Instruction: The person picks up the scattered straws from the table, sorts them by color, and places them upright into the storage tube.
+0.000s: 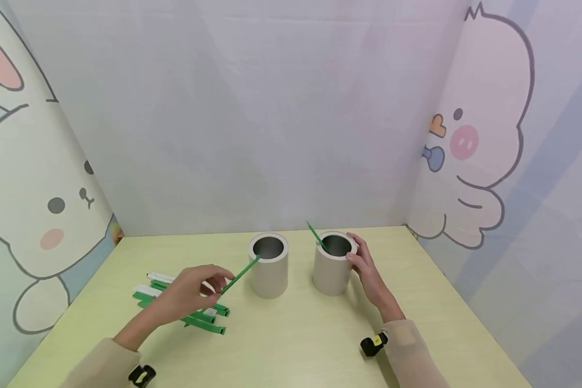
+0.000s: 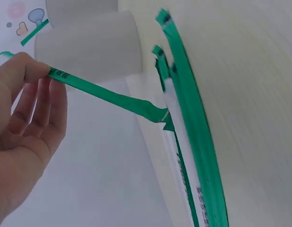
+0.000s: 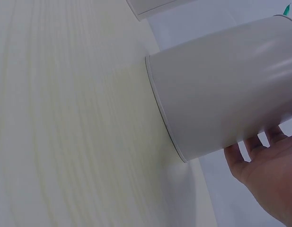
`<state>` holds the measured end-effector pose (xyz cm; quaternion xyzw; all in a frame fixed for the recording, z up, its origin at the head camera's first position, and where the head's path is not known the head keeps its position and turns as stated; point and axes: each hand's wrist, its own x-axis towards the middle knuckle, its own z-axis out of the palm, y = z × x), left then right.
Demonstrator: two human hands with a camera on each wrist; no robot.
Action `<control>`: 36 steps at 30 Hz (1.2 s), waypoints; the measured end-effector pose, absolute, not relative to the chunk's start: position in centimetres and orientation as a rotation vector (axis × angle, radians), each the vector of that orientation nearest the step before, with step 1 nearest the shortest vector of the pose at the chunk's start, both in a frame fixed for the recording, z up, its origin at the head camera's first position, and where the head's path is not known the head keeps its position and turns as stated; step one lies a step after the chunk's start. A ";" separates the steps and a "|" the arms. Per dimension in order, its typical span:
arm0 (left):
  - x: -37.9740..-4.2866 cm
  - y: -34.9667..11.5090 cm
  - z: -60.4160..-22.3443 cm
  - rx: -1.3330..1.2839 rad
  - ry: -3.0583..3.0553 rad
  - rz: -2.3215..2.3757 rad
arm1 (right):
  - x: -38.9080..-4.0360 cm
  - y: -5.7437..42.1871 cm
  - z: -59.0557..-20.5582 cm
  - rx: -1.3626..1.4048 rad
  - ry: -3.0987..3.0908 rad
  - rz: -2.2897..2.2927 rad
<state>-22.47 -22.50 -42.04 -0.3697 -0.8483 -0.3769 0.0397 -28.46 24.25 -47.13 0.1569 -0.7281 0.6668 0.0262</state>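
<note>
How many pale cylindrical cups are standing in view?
2: one cup right of the left hand, the other cup farther right, gripped by the right hand, with a green stick poking out. None seems hidden.

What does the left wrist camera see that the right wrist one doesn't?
Only the left wrist view: the left hand pinching a green strip, the pile of green and white strips, and cartoon shapes. Only the right wrist view: the right hand holding a pale cup. Both: parts of that cup, the other cup, the table, and another green strip poking from the held cup.
</note>
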 end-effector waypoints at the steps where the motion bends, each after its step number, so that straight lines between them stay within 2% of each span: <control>1: -22.5 -21.8 -41.8 -1.114 -2.578 -1.182 | -28.4 24.3 -47.1 0.483 -2.252 2.059; 14: -23.5 -12.3 -38.3 -0.844 -2.340 -1.633 | -28.5 24.4 -47.0 0.496 -2.260 2.053; 27: -27.1 -2.4 -34.3 -0.642 -1.966 -1.913 | -28.4 24.4 -47.0 0.478 -2.260 2.066; 36: -28.6 1.4 -34.9 -0.472 -1.882 -1.904 | -28.4 24.1 -47.0 0.464 -2.261 2.076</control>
